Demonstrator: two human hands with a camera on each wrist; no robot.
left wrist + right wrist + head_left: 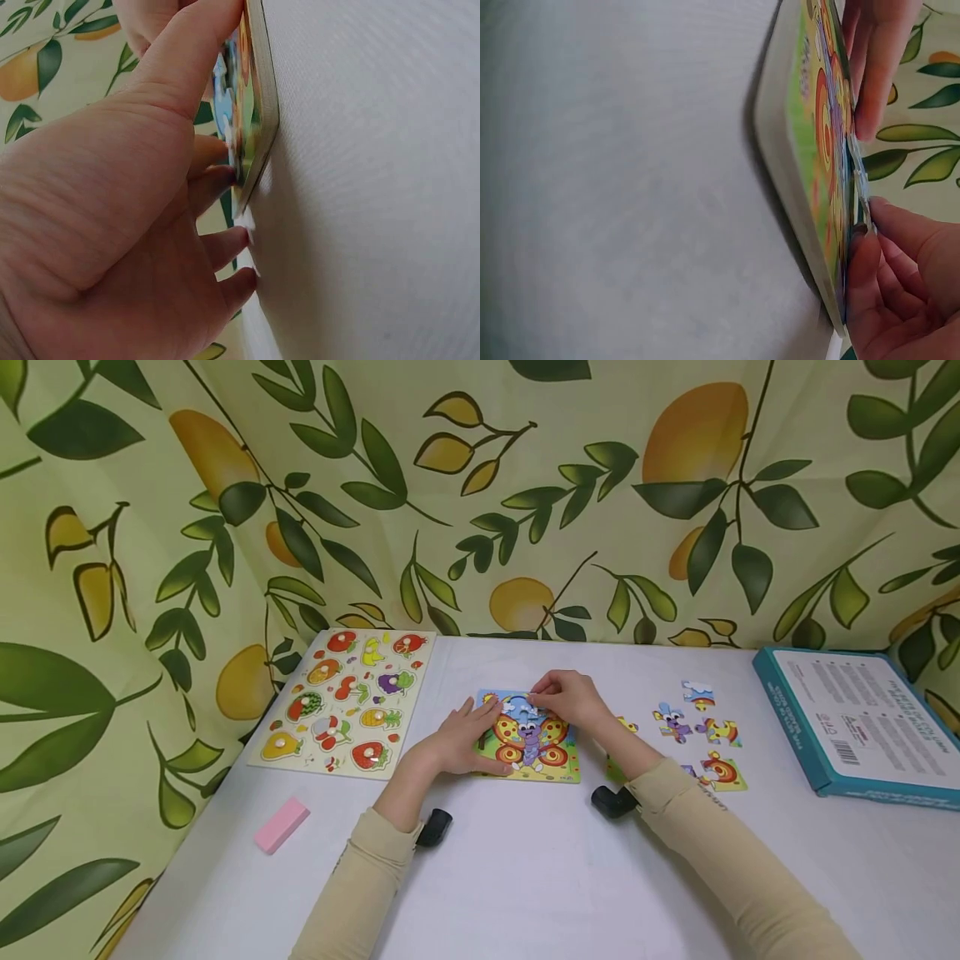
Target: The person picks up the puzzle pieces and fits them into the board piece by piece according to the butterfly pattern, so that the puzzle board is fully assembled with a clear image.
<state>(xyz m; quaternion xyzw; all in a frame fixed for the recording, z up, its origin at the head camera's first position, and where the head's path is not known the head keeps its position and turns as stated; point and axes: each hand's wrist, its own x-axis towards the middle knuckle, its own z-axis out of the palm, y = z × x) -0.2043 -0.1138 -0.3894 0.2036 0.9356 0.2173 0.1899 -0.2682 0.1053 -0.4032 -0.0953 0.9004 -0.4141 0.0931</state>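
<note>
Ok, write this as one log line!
left hand: touches butterfly puzzle | right hand: pinches piece near top edge | loose pieces: at right

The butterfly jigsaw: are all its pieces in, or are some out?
Some are out: loose pieces with matching artwork lie on the white tabletop, right of the puzzle board. The right hand pinches a blue piece.

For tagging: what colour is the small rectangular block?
The small rectangular block is pink; head view shows it best.

White capitals on the teal box's [795, 739] side include "FIVE SETS OF" (the rest blurs). Its white label [862, 706] bears a barcode [843, 752] and fine print too small to read, as is the puzzle board's [551, 773] corner mark.
</note>
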